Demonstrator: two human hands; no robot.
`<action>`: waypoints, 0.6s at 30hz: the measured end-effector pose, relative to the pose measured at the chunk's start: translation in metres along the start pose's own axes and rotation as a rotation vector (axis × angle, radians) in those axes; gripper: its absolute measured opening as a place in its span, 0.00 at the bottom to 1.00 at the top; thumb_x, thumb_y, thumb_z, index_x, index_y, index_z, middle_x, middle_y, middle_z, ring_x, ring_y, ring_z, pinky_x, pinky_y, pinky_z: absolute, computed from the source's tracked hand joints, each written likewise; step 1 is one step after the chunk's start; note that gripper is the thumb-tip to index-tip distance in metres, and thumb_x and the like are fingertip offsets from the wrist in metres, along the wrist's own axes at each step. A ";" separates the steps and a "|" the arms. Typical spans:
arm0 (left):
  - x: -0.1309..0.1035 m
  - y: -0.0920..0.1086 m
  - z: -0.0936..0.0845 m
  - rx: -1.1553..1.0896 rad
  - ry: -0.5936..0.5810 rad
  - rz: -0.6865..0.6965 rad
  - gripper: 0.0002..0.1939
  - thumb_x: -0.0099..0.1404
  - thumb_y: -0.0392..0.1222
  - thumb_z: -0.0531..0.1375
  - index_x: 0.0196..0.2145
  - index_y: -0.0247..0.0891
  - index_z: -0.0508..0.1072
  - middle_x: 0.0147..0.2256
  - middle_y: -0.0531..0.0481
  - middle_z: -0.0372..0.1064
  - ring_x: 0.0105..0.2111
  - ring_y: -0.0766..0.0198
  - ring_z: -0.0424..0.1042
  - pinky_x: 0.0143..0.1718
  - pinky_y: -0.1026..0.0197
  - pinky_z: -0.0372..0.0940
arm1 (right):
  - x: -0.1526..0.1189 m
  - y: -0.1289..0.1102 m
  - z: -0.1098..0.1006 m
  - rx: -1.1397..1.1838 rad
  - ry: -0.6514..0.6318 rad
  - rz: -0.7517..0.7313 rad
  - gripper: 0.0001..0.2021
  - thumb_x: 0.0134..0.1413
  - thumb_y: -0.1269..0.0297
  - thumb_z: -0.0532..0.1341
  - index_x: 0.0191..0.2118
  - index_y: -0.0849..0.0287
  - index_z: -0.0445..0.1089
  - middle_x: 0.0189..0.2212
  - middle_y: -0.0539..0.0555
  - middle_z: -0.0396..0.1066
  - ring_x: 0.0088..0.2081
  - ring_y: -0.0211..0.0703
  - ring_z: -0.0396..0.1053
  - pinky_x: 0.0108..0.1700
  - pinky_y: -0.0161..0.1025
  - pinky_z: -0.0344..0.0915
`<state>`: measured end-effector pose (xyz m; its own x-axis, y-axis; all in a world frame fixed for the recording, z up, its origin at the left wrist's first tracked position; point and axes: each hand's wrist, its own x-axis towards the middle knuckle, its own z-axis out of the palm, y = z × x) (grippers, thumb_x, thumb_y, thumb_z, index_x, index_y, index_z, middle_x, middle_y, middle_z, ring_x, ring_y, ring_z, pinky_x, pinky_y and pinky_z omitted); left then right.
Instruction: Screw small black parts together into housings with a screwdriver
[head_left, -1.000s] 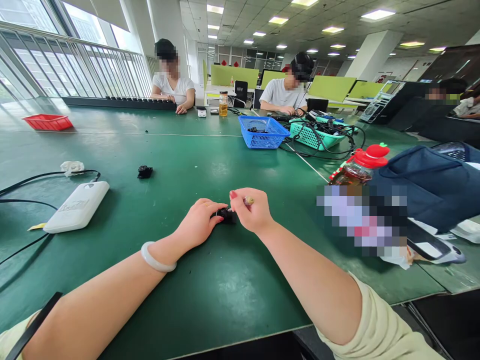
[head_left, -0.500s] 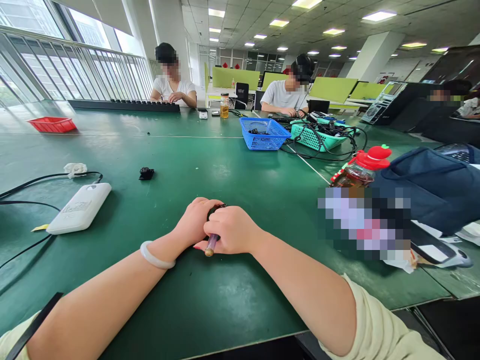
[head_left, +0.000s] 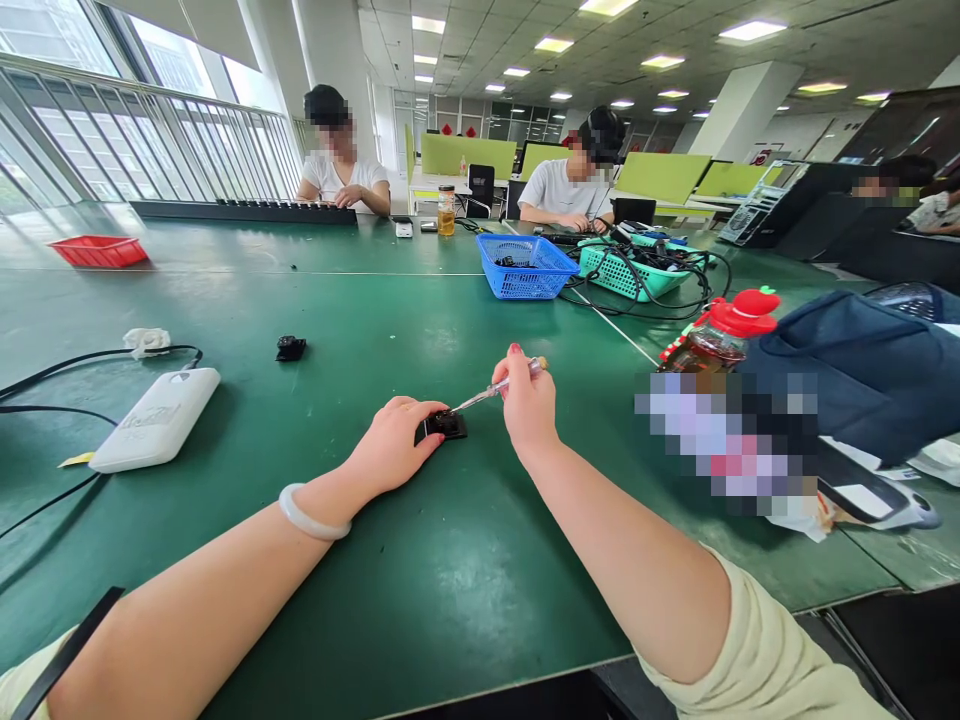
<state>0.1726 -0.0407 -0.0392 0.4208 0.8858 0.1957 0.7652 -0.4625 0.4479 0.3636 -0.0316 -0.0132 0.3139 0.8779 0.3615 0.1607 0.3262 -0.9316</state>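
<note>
On the green table (head_left: pixel 480 545), a small black part (head_left: pixel 448 425) lies in front of me. The thumb and fingers of my left hand (head_left: pixel 395 440) grip its left side. A screwdriver (head_left: pixel 491 391) with a clear handle is held in my right hand (head_left: pixel 527 405), its shaft slanting down to the left. The screwdriver's tip meets the top of the black part, or is very close to it. Another small black piece (head_left: pixel 290 348) sits farther back on the left, touched by neither hand.
A white device (head_left: pixel 156 420) with cables lies left. Behind are a red tray (head_left: pixel 99 251), a blue basket (head_left: pixel 526 268) and a green basket (head_left: pixel 637 272) with cables. A red-lidded jar (head_left: pixel 716 335) and dark blue bag (head_left: pixel 847 375) stand right. Two people sit across the table.
My right hand has moved right, away from my left hand, and the screwdriver has swung round so its handle points up and right. The black part is now uncovered.
</note>
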 end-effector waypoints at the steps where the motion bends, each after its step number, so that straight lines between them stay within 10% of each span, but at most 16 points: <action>1: 0.000 0.000 0.000 0.001 0.004 0.000 0.21 0.65 0.46 0.57 0.55 0.41 0.73 0.50 0.44 0.74 0.55 0.48 0.67 0.59 0.44 0.62 | 0.000 -0.001 0.000 0.008 0.007 0.018 0.29 0.61 0.39 0.51 0.17 0.55 0.60 0.14 0.47 0.55 0.19 0.36 0.57 0.25 0.37 0.55; 18: 0.001 -0.003 0.003 -0.019 0.022 0.019 0.18 0.64 0.47 0.58 0.51 0.43 0.75 0.47 0.47 0.76 0.52 0.48 0.68 0.57 0.45 0.63 | -0.022 -0.008 0.001 -0.243 -0.248 -0.606 0.26 0.69 0.54 0.46 0.18 0.56 0.52 0.15 0.48 0.57 0.21 0.35 0.56 0.28 0.37 0.54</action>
<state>0.1725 -0.0382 -0.0431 0.4243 0.8776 0.2232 0.7474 -0.4786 0.4608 0.3544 -0.0532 -0.0133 -0.1155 0.6294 0.7685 0.4538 0.7216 -0.5228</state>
